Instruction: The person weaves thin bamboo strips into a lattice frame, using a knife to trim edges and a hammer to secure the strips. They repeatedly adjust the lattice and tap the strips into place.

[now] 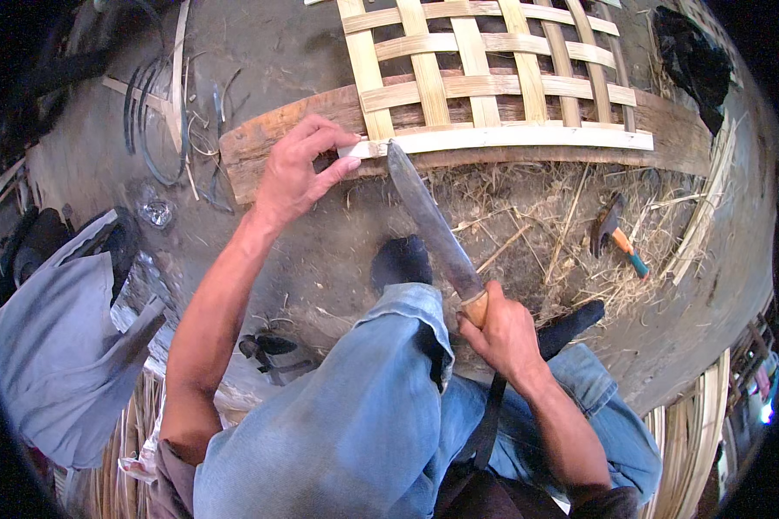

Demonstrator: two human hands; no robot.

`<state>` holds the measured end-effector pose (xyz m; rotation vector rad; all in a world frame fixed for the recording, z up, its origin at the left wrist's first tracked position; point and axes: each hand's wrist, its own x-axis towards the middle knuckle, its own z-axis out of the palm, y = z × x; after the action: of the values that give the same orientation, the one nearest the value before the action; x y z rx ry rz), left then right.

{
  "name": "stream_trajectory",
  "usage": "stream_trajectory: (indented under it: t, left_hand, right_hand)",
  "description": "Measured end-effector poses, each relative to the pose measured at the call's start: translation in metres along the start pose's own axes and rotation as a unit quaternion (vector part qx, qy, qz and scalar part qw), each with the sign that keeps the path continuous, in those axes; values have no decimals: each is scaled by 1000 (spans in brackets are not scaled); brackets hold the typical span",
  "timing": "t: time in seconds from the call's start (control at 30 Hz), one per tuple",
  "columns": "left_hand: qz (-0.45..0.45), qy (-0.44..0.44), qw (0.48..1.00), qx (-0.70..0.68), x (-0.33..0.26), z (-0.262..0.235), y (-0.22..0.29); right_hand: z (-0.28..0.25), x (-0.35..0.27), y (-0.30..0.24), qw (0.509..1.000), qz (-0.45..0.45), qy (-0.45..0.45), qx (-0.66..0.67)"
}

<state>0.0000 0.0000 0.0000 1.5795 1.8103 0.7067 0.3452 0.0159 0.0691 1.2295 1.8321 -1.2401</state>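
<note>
My right hand [509,339] grips the wooden handle of a long knife [433,216], its blade slanting up and left. The blade's tip touches the pale front strip [519,138] of a woven bamboo panel [467,86], near that strip's left end. Thumb and fingers of my left hand [301,164] pinch the same strip at its left end, just left of the knife tip. Beneath the panel's near edge lies a worn wooden plank [251,156].
A hammer [616,238] with an orange and teal handle lies on the floor among bamboo shavings [571,259] at right. Coiled strips [160,130] lie at left, near a grey cloth [69,346]. A black plastic bag [692,60] sits at far right.
</note>
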Motion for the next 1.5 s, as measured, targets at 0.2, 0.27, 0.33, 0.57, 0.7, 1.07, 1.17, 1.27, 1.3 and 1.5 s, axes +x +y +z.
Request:
stream_trajectory:
  t: [0.2, 0.27, 0.33, 0.57, 0.7, 1.07, 1.17, 1.27, 1.3, 1.5]
  left_hand:
    - [-27, -4, 999, -21, -3, 9, 4]
    - [-45, -13, 998, -29, -2, 6, 7]
    - [-16, -4, 1000, -8, -1, 5, 7]
    - [-18, 1, 1000, -8, -1, 1, 5]
    - [-21, -8, 1000, 13, 0, 0, 4]
    - [-39, 50, 997, 42, -3, 5, 0]
    - [-45, 31, 997, 46, -3, 4, -3]
    - [-41, 29, 996, 70, -6, 1, -4]
    - [-39, 39, 997, 58, -5, 2, -3]
    - [-34, 55, 997, 44, -3, 7, 0]
  right_hand:
    - [-12, -3, 15, 981, -15, 132, -139]
    - [-15, -3, 19, 976, -15, 145, -164]
    - [-18, -3, 18, 966, -23, 163, -199]
    - [-15, 3, 25, 945, -71, 228, -224]
    - [-18, 16, 28, 976, -59, 157, -137]
    - [-16, 26, 18, 996, -31, 44, -71]
    - [-29, 23, 27, 975, -44, 143, -163]
    - [-39, 27, 34, 949, -93, 198, -226]
    - [-42, 29, 37, 943, -101, 206, -242]
    - [-28, 27, 42, 970, -92, 174, -141]
